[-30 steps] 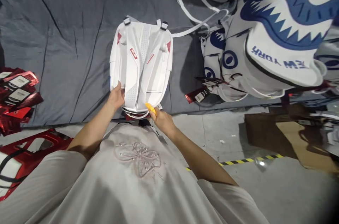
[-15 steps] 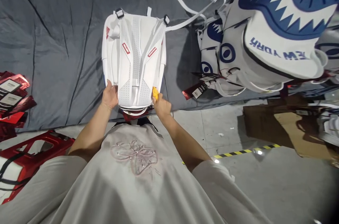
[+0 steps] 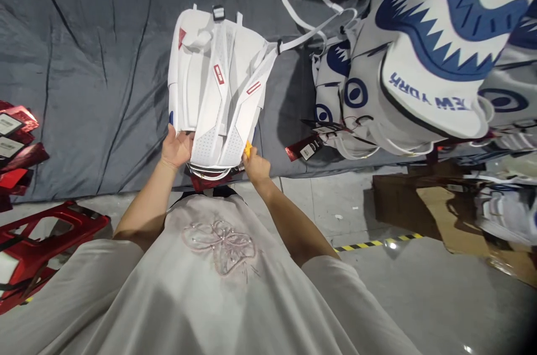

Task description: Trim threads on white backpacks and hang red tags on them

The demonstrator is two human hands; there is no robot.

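A white backpack (image 3: 241,47) lies on the grey cloth with its shoulder straps facing up, each strap bearing a small red-edged label. At the bag's lower left side, my left hand (image 3: 177,148) grips the edge; the thumb shows and the fingertips are partly hidden at the strap. My right hand (image 3: 257,167) is closed around a small yellow tool (image 3: 248,148) at the lower right side, against the strap's end. Most of that tool is inside the fist, so its kind is unclear. A white loop handle (image 3: 210,174) hangs at the end nearest me.
More white-and-blue backpacks (image 3: 444,64) with a toothed-mouth print stand at the right, with a red hang tag (image 3: 300,149). Red tags (image 3: 20,145) lie at the left edge. A red stool (image 3: 54,232) and a cardboard box (image 3: 398,198) are on the floor.
The backpack has tilted and turned, its top shifting to the right. My left hand has moved slightly inward along its side. My right hand keeps the yellow tool at the lower right.
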